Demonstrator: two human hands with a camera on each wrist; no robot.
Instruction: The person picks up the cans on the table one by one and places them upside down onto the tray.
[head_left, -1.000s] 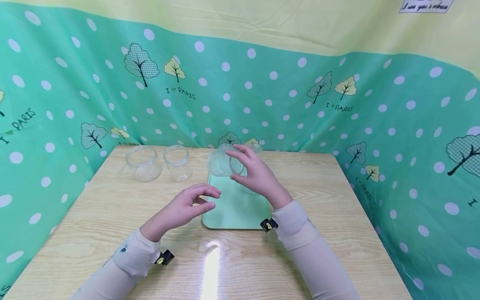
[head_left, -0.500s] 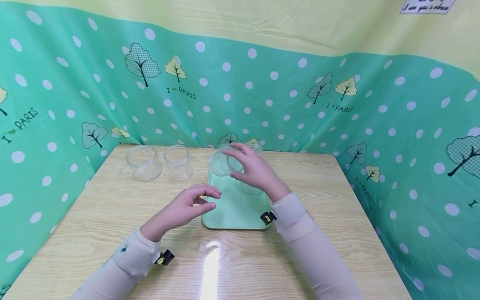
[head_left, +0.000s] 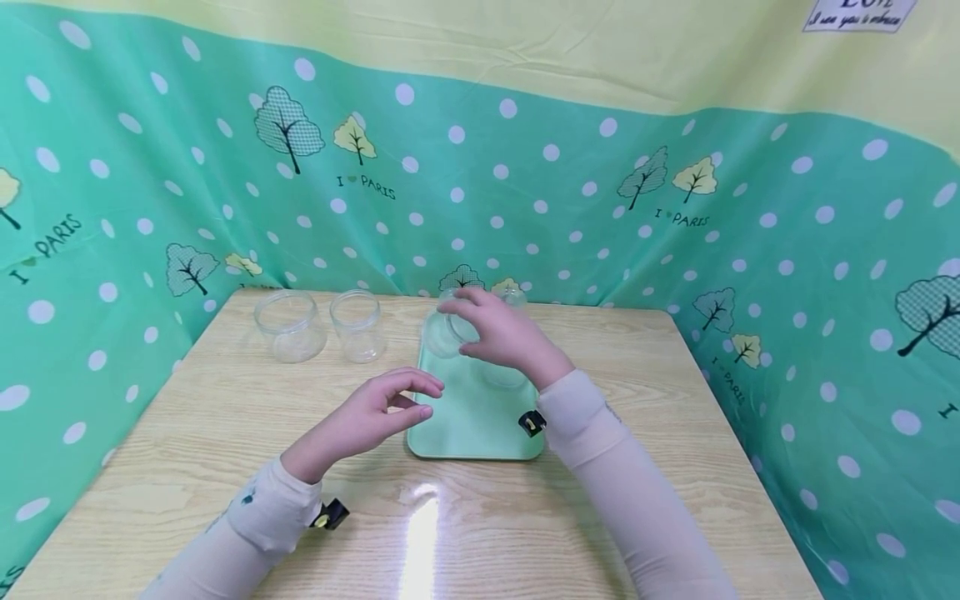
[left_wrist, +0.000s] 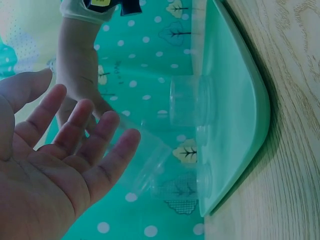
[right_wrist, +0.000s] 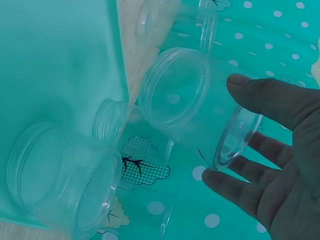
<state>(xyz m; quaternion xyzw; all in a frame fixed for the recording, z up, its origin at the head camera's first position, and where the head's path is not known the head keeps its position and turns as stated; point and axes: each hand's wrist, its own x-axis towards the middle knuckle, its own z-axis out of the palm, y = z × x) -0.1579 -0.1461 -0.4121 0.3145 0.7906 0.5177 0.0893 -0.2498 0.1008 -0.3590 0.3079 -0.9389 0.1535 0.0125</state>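
Note:
My right hand (head_left: 508, 333) holds a clear plastic jar (right_wrist: 175, 105) over the back left of a pale green tray (head_left: 472, 429). Thumb and fingers grip it near its base, and the jar tilts with its threaded mouth toward the tray. A second clear jar (right_wrist: 60, 185) stands mouth down on the tray, partly hidden by my right hand in the head view. Behind these, a smaller clear jar (right_wrist: 135, 132) also has its mouth at the tray. My left hand (head_left: 375, 412) hovers by the tray's left edge, fingers relaxed, holding nothing.
Two more clear jars, a wide one (head_left: 291, 327) and a narrower one (head_left: 357, 327), stand on the wooden table (head_left: 225, 417) left of the tray. A green dotted cloth (head_left: 480, 200) hangs close behind the table and along both sides.
My right hand has moved slightly left and turned, tipping the held jar's mouth further down toward the tray. My left hand stays in place.

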